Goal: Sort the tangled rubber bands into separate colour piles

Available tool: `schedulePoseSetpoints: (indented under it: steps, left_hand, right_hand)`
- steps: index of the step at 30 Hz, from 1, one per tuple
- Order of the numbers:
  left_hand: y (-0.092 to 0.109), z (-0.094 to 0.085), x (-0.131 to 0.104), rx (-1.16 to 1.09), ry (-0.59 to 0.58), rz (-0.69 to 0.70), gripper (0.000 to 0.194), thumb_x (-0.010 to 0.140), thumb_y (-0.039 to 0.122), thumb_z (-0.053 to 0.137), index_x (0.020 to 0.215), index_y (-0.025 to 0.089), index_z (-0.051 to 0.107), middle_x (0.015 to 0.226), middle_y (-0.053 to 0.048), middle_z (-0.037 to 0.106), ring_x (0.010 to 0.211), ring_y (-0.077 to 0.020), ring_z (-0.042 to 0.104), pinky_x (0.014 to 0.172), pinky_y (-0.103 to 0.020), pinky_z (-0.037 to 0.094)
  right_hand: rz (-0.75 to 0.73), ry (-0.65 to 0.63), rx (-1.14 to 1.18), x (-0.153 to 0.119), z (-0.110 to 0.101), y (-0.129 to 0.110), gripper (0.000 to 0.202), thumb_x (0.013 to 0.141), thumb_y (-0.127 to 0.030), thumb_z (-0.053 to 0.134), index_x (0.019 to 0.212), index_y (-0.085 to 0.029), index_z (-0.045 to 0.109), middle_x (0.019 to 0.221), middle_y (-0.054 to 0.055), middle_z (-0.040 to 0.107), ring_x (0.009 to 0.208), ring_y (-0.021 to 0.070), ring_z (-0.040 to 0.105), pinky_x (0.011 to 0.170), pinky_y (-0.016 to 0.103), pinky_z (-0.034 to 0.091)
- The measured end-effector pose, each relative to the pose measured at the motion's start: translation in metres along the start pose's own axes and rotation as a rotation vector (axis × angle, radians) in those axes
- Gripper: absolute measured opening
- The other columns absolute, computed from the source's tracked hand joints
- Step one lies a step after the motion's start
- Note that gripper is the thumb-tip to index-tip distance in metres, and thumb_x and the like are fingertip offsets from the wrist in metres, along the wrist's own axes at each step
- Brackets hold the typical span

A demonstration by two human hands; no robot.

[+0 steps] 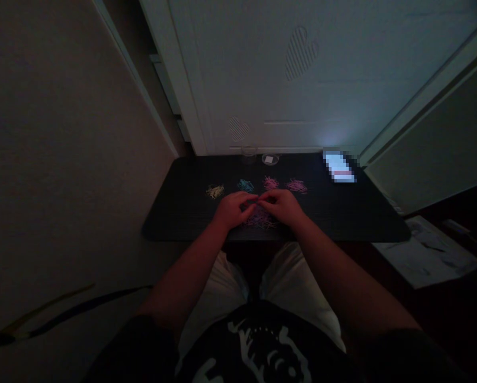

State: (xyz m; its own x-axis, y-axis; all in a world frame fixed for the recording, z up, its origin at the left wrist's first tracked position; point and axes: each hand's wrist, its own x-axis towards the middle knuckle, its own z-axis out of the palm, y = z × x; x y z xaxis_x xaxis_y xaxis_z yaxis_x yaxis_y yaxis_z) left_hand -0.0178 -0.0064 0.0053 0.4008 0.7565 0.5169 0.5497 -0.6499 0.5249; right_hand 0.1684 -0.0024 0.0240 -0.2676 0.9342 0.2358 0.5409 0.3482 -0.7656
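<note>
from where i stand, the left hand (233, 209) and right hand (285, 206) meet over a mixed pile of thin strips (259, 219) at the near edge of the dark bench (182, 199); their fingers (244, 196) bend inward, tips almost touching, but in this dim light i cannot tell whether they clamp a strip; beyond them, left to right, lie a pale yellow heap (215, 191), a blue heap (245, 185), a pink heap (270, 183) and a pinkish-purple heap (296, 185); along the far edge stand a clear container (249, 155), a round clear dish (275, 159) and, far right, a lit phone (339, 166)
</note>
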Motion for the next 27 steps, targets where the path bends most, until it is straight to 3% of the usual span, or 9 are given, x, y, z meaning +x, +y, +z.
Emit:
schedulePoseSetpoints:
  steps: [5,14,20,23,27]
  left_hand:
    - [-0.002,0.000,-0.001,0.020,0.041,-0.013,0.019,0.082,0.028,0.057,0.095,0.020,0.069,0.086,-0.004,0.070,0.075,-0.0140,0.063,0.071,-0.028,0.050]
    - [-0.002,0.001,0.000,0.015,0.032,-0.046,0.015,0.082,0.029,0.058,0.088,0.020,0.069,0.082,-0.004,0.070,0.073,-0.0142,0.062,0.070,-0.029,0.049]
    - [-0.003,0.001,0.000,0.014,0.051,-0.120,0.012,0.082,0.027,0.057,0.084,0.019,0.066,0.080,-0.003,0.069,0.072,-0.0142,0.061,0.070,-0.028,0.048]
    - [-0.003,0.001,0.000,0.007,0.065,-0.129,0.012,0.082,0.027,0.057,0.083,0.019,0.066,0.077,-0.002,0.068,0.070,-0.0136,0.060,0.068,-0.027,0.048]
    - [-0.004,0.002,0.001,0.000,0.056,-0.131,0.012,0.082,0.028,0.057,0.083,0.018,0.065,0.078,-0.002,0.068,0.069,-0.0131,0.060,0.067,-0.026,0.048]
  right_hand:
    - [0.034,-0.090,0.101,0.014,0.001,-0.002,0.016,0.069,-0.032,0.066,0.071,-0.017,0.069,0.061,0.001,0.065,0.054,0.0116,0.055,0.051,0.023,0.039]
    - [0.057,-0.124,0.235,0.024,-0.001,0.007,0.021,0.060,-0.031,0.071,0.068,-0.016,0.058,0.061,-0.001,0.061,0.055,0.0106,0.054,0.050,0.022,0.040]
    - [0.005,-0.171,0.322,0.022,0.001,0.010,0.021,0.066,-0.032,0.066,0.079,-0.016,0.063,0.065,-0.001,0.061,0.057,0.0102,0.052,0.054,0.023,0.041]
    - [-0.041,-0.145,0.269,0.016,0.005,0.015,0.026,0.067,-0.031,0.065,0.088,-0.016,0.066,0.070,0.000,0.063,0.056,0.0096,0.050,0.054,0.023,0.039]
    - [-0.069,-0.037,0.171,0.009,0.011,0.023,0.019,0.070,-0.032,0.064,0.079,-0.016,0.069,0.069,0.001,0.062,0.058,0.0103,0.048,0.055,0.024,0.038]
